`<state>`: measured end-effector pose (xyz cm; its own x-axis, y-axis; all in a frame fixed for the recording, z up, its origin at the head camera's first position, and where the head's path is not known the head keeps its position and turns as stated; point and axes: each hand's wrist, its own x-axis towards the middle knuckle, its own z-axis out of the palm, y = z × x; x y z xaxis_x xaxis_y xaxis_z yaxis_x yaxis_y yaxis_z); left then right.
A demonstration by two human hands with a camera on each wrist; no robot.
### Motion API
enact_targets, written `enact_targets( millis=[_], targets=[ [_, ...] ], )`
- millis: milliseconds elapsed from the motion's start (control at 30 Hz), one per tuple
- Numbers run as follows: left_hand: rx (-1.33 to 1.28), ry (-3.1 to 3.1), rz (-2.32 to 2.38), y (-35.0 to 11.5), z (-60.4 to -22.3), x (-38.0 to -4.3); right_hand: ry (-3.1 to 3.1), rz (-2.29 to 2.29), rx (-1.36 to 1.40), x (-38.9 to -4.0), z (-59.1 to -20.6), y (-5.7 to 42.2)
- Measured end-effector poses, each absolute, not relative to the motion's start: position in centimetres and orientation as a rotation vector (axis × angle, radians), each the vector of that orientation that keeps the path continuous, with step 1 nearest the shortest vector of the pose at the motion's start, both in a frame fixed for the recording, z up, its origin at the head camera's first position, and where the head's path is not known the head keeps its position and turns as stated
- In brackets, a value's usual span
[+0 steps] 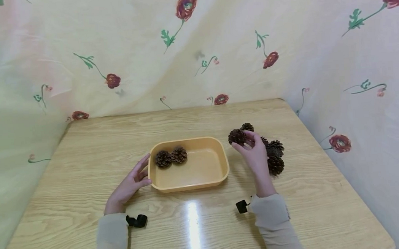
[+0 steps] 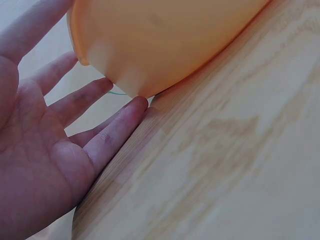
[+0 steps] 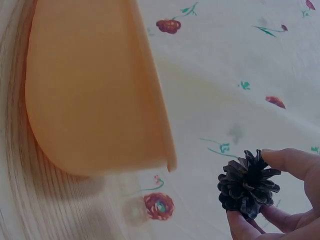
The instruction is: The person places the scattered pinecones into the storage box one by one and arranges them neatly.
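Observation:
A yellow-orange plastic tub (image 1: pixel 203 185) stands mid-table, with two brown pine cones (image 1: pixel 163 159) side by side at its left end. My left hand (image 1: pixel 129 185) touches the tub's left side; in the left wrist view the fingertips (image 2: pixel 138 103) rest against its outer wall. To the right of the tub, my right hand (image 1: pixel 256 155) pinches another pine cone (image 1: pixel 236 137) between thumb and fingers. The right wrist view shows this held pine cone (image 3: pixel 247 185) off the table, apart from the tub wall (image 3: pixel 95 100).
Several loose pine cones (image 1: pixel 276 165) lie on the wooden table (image 1: pixel 313 193) right of my right hand, partly hidden by it. One more pine cone (image 1: pixel 247 127) lies just behind the held one. Flowered cloth (image 1: pixel 140 52) hangs behind and beside the table.

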<state>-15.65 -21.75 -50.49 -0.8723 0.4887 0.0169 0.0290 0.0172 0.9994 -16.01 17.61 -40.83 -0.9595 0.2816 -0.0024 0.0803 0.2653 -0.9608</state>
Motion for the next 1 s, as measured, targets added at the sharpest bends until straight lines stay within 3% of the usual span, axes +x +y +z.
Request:
enact_targets(
  millis=[1000],
  targets=[
    [0.511,1.98,1.912,-21.7,-50.4,-15.5,-2.397,1.855,-0.115,-16.5,-42.5,12.4]
  ],
)
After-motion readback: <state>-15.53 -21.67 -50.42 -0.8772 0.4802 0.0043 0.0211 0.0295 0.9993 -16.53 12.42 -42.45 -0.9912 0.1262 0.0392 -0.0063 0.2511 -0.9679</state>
